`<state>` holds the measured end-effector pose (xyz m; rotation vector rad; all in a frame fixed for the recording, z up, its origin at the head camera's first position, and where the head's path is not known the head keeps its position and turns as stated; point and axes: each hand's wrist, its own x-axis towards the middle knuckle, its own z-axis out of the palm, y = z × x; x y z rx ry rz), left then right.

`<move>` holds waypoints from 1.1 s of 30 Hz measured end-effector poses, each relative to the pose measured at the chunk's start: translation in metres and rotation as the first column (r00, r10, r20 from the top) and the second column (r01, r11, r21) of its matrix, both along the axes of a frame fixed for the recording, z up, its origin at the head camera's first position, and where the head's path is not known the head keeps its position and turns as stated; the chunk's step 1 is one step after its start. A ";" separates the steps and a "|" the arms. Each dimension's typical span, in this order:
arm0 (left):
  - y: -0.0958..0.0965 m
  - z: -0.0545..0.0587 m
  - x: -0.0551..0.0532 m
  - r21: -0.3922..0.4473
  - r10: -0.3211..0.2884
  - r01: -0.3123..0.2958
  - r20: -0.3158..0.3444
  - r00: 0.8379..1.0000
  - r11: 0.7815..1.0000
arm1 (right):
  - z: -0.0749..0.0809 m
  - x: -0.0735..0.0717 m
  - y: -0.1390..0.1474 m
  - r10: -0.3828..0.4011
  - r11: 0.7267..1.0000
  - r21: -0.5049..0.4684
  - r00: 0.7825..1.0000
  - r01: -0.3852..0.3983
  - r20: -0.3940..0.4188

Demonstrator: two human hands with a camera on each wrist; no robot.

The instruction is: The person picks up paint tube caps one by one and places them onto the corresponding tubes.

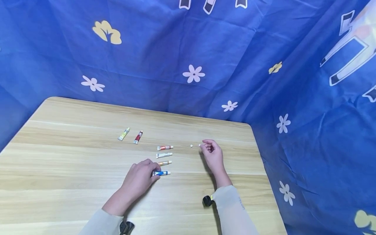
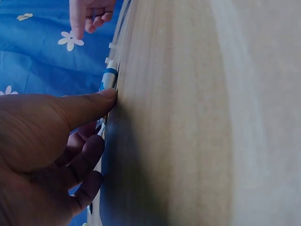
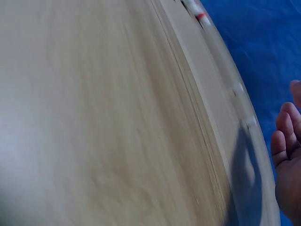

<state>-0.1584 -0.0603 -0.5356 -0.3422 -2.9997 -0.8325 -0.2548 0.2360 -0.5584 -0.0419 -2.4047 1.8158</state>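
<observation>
On the table lies a blue paint tube (image 1: 161, 173), its white cap end pointing right. My left hand (image 1: 141, 178) pinches this tube near its left end between thumb and fingers; in the left wrist view the thumb (image 2: 94, 106) lies along it. Just above it is an orange-yellow tube (image 1: 165, 163), partly hidden by the left fingers. A white tube (image 1: 164, 155) and a red tube (image 1: 165, 148) continue the column. My right hand (image 1: 213, 156), fingers loosely bent, hovers beside two small white caps (image 1: 191, 146). In the right wrist view its fingers (image 3: 284, 125) are apart from the caps.
Farther left on the wooden table (image 1: 73, 156) lie a yellow-green tube (image 1: 124, 134) and a dark red tube (image 1: 138, 137). A blue patterned curtain (image 1: 147, 65) hangs behind the table's back edge and along its right side.
</observation>
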 end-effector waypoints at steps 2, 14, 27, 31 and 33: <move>0.000 -0.001 -0.001 0.004 0.005 -0.005 0.015 1.000 1.000 | -0.003 -0.003 0.004 -0.015 1.000 0.017 1.000 0.015 0.007; 0.000 -0.003 -0.001 0.033 0.024 -0.024 0.019 1.000 0.999 | -0.017 -0.017 0.010 0.006 0.963 0.266 0.995 -0.031 0.095; 0.002 -0.001 -0.001 0.024 0.014 -0.014 -0.021 1.000 1.000 | -0.017 -0.026 0.010 0.019 0.934 0.352 0.990 -0.067 0.136; 0.002 -0.001 -0.001 0.029 0.010 -0.009 -0.031 0.999 1.000 | -0.018 -0.025 0.009 0.016 0.937 0.345 0.993 -0.055 0.116; 0.002 -0.001 0.000 0.033 0.006 -0.005 -0.033 0.999 0.999 | -0.019 -0.025 0.009 0.014 0.938 0.344 0.994 -0.049 0.106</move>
